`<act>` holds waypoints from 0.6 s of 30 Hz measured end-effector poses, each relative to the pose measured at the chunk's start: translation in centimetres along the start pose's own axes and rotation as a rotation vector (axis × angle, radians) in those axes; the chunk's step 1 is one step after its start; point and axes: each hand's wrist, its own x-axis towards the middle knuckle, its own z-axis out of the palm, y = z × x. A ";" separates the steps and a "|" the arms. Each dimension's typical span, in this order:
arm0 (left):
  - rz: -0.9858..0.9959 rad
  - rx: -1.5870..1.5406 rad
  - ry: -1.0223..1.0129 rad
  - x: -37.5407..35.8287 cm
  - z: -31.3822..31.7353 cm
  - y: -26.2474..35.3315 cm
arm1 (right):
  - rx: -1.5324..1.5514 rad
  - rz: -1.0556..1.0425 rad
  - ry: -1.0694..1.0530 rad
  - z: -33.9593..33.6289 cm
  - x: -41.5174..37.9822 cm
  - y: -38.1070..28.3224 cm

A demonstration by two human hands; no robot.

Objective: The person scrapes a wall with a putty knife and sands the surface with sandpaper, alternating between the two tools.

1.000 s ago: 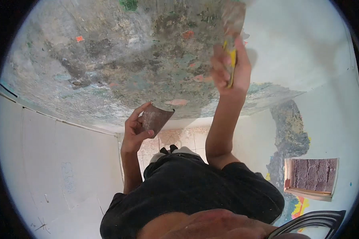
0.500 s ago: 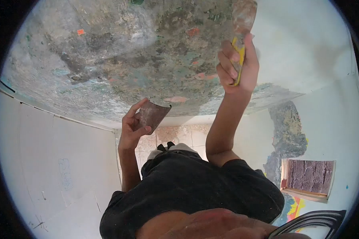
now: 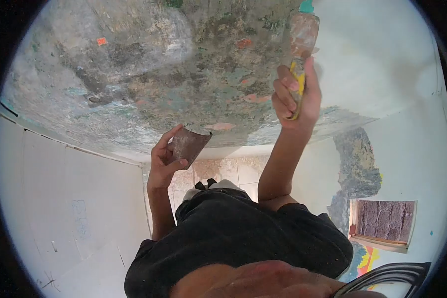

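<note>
A scraper point(image 3: 303, 36) with a wide, stained blade and a yellow-and-grey handle is gripped in my right hand point(image 3: 298, 94). Its blade points up, against or close to the wall point(image 3: 184, 64), where the rough, mottled grey surface meets a smooth white area. Just above the blade a small turquoise patch point(image 3: 306, 6) shows. Lower and to the left, my left hand point(image 3: 166, 156) pinches a brownish sheet point(image 3: 188, 146) with a curved top edge, held by its left side, fingers behind it and thumb at its lower edge.
White walls stand at the left point(image 3: 84, 198) and right point(image 3: 417, 149). The right one has a grey bare patch point(image 3: 357, 164) and a small framed opening point(image 3: 386, 221). A tiled floor point(image 3: 228, 170) lies below. Dark curved bands point(image 3: 392, 278) cross the lower right.
My right hand and the scraper have moved down the wall, and the turquoise patch above the blade now shows. My left hand with the sheet has hardly moved.
</note>
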 end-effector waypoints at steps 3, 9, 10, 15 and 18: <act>0.005 -0.017 -0.031 0.6 0.2 0.1 | -0.025 -0.024 0.007 0.0 0.4 0.4; 0.015 -0.005 -0.054 1.0 0.6 0.1 | -0.054 0.012 0.004 0.4 0.6 0.3; 0.023 -0.005 -0.056 0.8 0.6 0.2 | -0.052 0.000 0.001 0.3 0.4 0.3; -0.027 0.010 -0.021 0.4 0.1 0.2 | -0.041 -0.036 -0.011 0.4 0.5 0.4; 0.004 -0.011 0.007 0.3 0.1 0.3 | -0.036 -0.021 -0.015 0.2 0.5 0.5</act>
